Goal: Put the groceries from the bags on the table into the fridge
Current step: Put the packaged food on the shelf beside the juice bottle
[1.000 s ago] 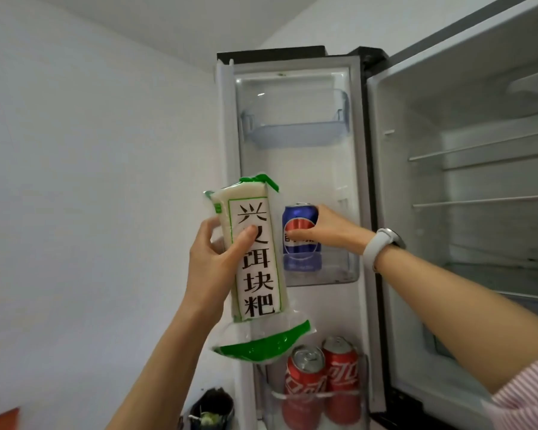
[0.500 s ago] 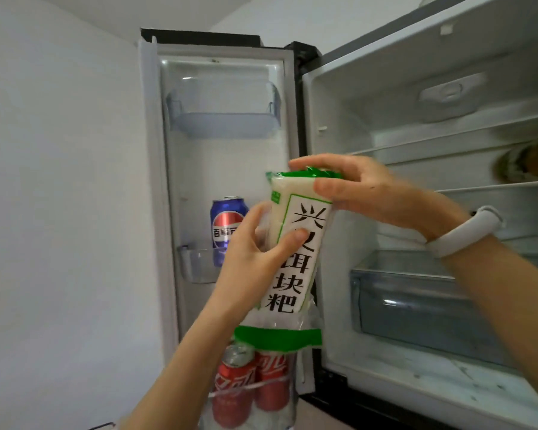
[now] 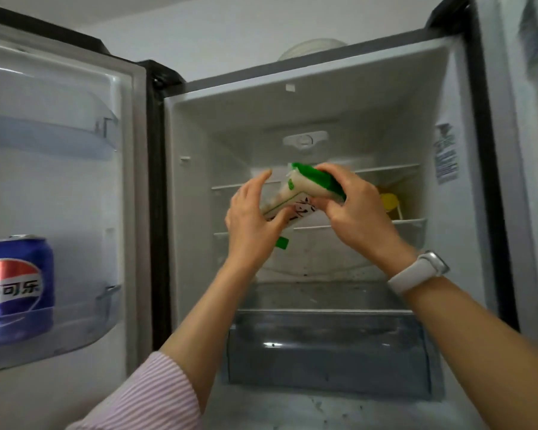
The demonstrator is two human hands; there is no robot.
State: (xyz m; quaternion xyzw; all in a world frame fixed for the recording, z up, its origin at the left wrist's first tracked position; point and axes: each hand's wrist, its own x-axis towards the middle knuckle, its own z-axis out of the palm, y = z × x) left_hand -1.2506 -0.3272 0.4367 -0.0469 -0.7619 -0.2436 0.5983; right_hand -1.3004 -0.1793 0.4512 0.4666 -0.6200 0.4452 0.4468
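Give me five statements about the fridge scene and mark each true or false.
1. Both hands hold the green-and-white packet. True: left hand, right hand.
2. The blue can stands on a shelf inside the fridge. False: it stands in the door rack.
3. The right wrist wears a white band. True.
4. The clear drawer is pulled out. False: it sits closed.
5. The packet lies in the drawer. False: it is held up at the wire shelves.
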